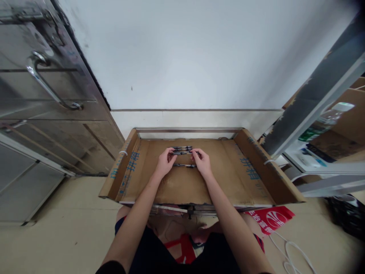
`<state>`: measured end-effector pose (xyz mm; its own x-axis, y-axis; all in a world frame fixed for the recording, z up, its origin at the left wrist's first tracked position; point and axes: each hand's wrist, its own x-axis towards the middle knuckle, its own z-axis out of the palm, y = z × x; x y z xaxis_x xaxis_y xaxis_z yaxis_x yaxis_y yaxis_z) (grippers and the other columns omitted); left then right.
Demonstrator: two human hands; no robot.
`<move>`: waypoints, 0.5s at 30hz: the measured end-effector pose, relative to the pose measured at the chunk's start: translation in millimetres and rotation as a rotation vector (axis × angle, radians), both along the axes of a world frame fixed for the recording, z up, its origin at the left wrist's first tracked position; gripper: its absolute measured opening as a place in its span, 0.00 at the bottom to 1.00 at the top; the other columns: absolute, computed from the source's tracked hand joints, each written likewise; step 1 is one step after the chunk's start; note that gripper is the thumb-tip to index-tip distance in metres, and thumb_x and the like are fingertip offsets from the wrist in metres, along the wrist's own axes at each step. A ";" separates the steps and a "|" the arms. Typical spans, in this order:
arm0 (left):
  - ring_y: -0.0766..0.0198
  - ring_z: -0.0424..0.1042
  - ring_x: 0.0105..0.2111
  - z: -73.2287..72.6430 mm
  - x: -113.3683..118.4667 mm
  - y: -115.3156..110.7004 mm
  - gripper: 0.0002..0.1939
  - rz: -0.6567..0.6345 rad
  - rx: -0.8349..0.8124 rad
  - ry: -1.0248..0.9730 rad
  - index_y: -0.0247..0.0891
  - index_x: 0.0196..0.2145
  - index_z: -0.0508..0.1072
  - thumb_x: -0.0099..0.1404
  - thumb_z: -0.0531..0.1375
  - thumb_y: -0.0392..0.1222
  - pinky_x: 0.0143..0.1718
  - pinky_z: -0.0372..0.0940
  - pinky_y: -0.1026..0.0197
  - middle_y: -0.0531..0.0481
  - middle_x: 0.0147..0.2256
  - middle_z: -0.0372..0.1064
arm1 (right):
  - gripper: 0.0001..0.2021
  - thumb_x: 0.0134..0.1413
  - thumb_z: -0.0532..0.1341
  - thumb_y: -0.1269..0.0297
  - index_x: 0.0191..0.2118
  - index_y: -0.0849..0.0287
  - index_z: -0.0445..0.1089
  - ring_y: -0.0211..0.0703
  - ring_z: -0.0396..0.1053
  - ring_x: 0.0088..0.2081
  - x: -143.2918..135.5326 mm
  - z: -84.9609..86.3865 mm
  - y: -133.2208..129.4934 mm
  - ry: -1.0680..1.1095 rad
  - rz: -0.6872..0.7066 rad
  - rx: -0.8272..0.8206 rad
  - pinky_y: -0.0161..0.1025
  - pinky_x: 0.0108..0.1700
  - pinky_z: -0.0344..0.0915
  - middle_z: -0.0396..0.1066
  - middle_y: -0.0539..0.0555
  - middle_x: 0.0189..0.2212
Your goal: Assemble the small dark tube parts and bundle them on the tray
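My left hand (165,163) and my right hand (202,161) are over the middle of a cardboard-lined table (182,186). Between them a dark pen (181,153) lies crosswise, its left end pinched by my left fingers and its right end by my right fingers. Just beyond it is another pen or two (182,147), close alongside; the exact number is hard to make out. Nearer to me, one more pen (184,165) rests on the cardboard, running between the heels of both hands.
Cardboard side walls (253,163) with blue printing rise left and right. Behind stands a white wall (182,57). A metal door with a handle (54,87) is at left. A shelf at right holds a plastic bottle (322,123). A white cable (293,251) lies on the floor.
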<state>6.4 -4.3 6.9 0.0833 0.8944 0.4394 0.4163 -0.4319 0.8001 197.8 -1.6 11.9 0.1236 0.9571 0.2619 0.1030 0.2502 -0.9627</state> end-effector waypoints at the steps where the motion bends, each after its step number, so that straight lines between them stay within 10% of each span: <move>1: 0.68 0.66 0.25 0.0 -0.5 0.1 0.13 0.015 -0.014 -0.001 0.37 0.44 0.67 0.63 0.56 0.44 0.27 0.61 0.66 0.49 0.33 0.69 | 0.15 0.50 0.59 0.49 0.32 0.56 0.70 0.41 0.66 0.23 -0.3 0.1 0.0 0.009 0.002 0.000 0.37 0.27 0.64 0.68 0.50 0.21; 6: 0.67 0.66 0.24 -0.8 -3.9 0.7 0.15 -0.001 -0.034 0.094 0.36 0.32 0.71 0.68 0.49 0.47 0.27 0.60 0.66 0.52 0.24 0.67 | 0.15 0.49 0.59 0.49 0.32 0.57 0.70 0.40 0.64 0.22 -1.0 0.0 0.1 0.035 0.005 -0.003 0.37 0.26 0.64 0.67 0.50 0.20; 15: 0.69 0.66 0.26 -2.2 -1.8 1.2 0.11 0.004 0.066 0.007 0.37 0.43 0.69 0.64 0.56 0.42 0.29 0.60 0.66 0.48 0.34 0.71 | 0.13 0.49 0.60 0.51 0.32 0.57 0.71 0.39 0.65 0.23 0.3 -3.5 1.6 0.072 0.007 0.016 0.36 0.27 0.63 0.67 0.49 0.21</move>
<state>4.6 -3.1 4.7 0.0830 0.8637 0.4971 0.4241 -0.4821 0.7667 198.0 0.0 8.4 0.1362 0.9539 0.2676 0.0323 0.2657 -0.9635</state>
